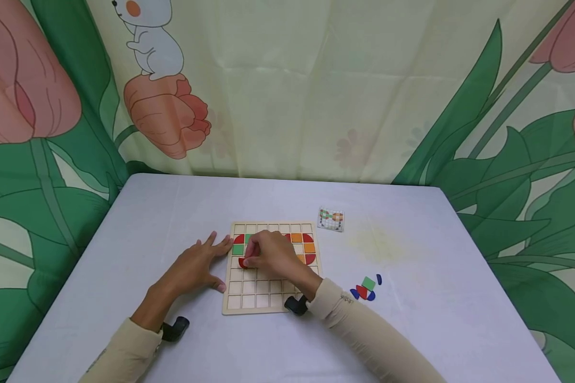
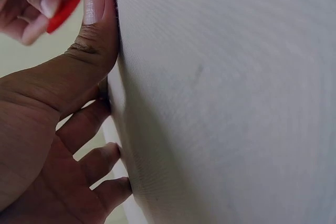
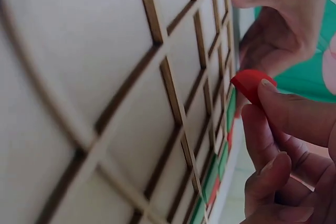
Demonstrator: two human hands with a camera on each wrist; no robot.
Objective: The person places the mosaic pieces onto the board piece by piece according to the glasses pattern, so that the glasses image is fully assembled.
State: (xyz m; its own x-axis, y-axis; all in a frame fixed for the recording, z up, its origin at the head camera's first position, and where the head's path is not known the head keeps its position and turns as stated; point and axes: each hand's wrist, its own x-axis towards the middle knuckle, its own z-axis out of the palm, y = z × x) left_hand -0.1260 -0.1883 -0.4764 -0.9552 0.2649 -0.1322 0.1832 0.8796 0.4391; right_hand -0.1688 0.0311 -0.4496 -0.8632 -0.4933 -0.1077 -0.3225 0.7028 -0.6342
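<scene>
Right hand point(image 1: 274, 255): grip narrow, thumb and finger pinching a red piece point(image 1: 241, 263).
Red piece: at the 9 o'clock side of the board point(image 1: 249, 311), by the left column, just below a green square point(image 1: 238, 249); right wrist view shows it tilted, not flat.
Left hand point(image 1: 195, 268): grip wide, fingers spread, thumb at the board's 9 o'clock edge; no piece held.
Laid pieces: red and green towards 10 o'clock, red and orange towards 2; middle hidden by the right hand.
Card point(image 1: 330, 219): on the table point(image 1: 412, 319), off the board's 2 o'clock corner; coloured pattern.
Loose pieces point(image 1: 369, 283): past 3 o'clock; green, red, blue.
Step in hand: judged to be seating the red piece, pattern part-built.
Next move: probably calls for levelling it, matching its curve to the cell, then releasing, board braced.
</scene>
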